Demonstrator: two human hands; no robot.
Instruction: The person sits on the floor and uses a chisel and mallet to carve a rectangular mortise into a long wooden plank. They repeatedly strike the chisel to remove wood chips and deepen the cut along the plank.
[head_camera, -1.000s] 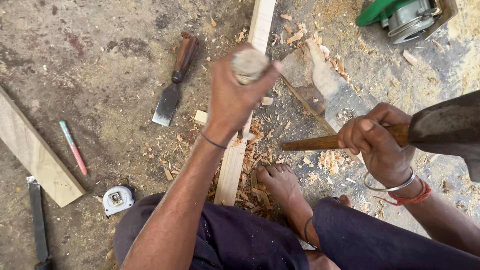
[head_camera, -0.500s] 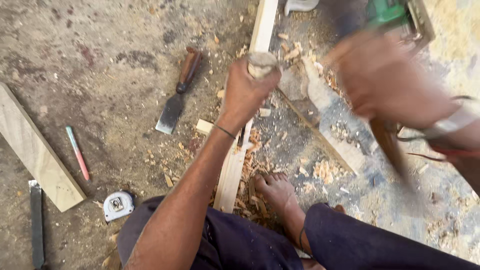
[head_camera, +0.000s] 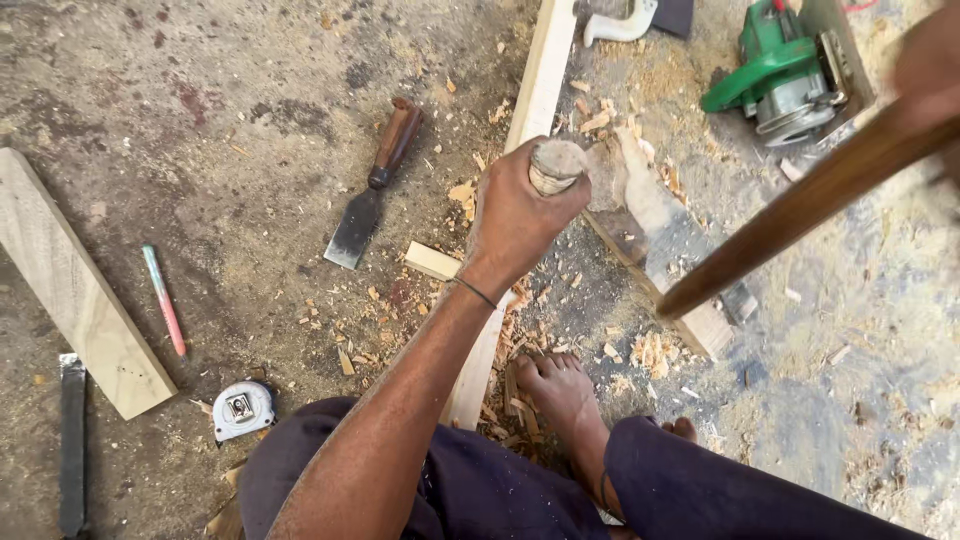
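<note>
Bare concrete floor (head_camera: 200, 120) open at upper left, widest free passage. Wide chisel (head_camera: 372, 190) lies just left of long wooden strip (head_camera: 540, 75); small offcut block (head_camera: 432, 260) and shavings crowd gap between them. Left edge hemmed by flat plank (head_camera: 75, 285), pencil (head_camera: 163, 298), dark bar (head_camera: 72, 440), tape measure (head_camera: 243, 408). Right of strip: raised tool handle (head_camera: 800, 205) slants across, green power tool (head_camera: 785, 75) blocks top corner. Bare foot (head_camera: 562, 390) pins strip's near end. Sawdust-strewn floor at lower right open.
</note>
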